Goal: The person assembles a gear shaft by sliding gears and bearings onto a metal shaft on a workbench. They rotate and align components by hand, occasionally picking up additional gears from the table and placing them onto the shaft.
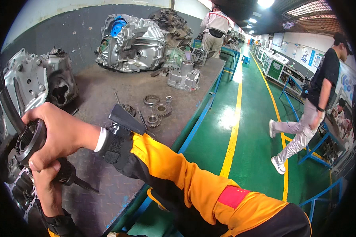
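At the left of the head view, my right hand is closed around a metal gear ring that encircles a dark splined gear shaft. Just below, my left hand grips the same assembly, its fingers wrapped round and partly hidden. A dark toothed gear shows beside the left thumb, with a thin shaft end sticking out to the lower right. The shaft is held tilted above the metal workbench. Several loose gears lie on the bench to the right of my hands.
Silver gearbox housings stand at the left and back of the bench, near a smaller cast housing. An open casing lies below my hands. One person walks on the green floor; another stands farther back.
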Demonstrator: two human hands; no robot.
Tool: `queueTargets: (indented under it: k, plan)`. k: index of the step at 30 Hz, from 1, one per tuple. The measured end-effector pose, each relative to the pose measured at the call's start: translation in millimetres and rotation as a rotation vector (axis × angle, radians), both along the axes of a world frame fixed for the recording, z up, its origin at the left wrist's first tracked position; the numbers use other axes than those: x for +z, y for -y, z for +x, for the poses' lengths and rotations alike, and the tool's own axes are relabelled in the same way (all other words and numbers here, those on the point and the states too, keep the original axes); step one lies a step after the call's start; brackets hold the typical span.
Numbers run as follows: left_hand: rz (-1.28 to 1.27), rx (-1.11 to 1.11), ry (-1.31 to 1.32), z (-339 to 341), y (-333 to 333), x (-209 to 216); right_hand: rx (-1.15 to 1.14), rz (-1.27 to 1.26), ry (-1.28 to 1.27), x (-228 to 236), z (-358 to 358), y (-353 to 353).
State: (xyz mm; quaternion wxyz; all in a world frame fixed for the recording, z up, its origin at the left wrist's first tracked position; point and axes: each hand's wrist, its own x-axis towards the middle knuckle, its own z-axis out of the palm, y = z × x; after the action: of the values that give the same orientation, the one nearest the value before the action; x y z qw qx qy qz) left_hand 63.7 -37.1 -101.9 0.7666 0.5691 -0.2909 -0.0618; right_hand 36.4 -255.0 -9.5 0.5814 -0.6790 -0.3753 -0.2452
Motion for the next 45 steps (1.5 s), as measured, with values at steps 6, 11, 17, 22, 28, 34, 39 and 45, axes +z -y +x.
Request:
queueTargets:
  k: [6,11,17,22,28,34,39,45]
  plan:
    - [-0.006,0.026,-0.095,-6,6,3,-0.358,-0.260,0.224,-4,-5,-8]
    - [-0.008,0.020,-0.005,-6,15,9,0.011,-0.033,-0.045,9,-10,5]
    - [-0.013,0.062,-0.106,-9,14,2,-0.424,-0.312,0.160,8,-28,-9]
    - [0.119,0.010,-0.002,-11,16,9,0.110,-0.086,-0.128,21,-28,6]
    - [-0.001,0.020,-0.070,-18,21,9,-0.352,-0.202,0.184,11,-30,-7]
    - [0.013,-0.045,-0.024,-13,17,14,0.126,-0.054,-0.074,17,-21,3]
    - [-0.009,0.061,-0.087,-20,22,10,-0.410,-0.317,0.223,14,-34,-8]
    - [0.164,0.053,0.099,-33,24,25,-0.221,-0.223,0.215,13,-34,-7]
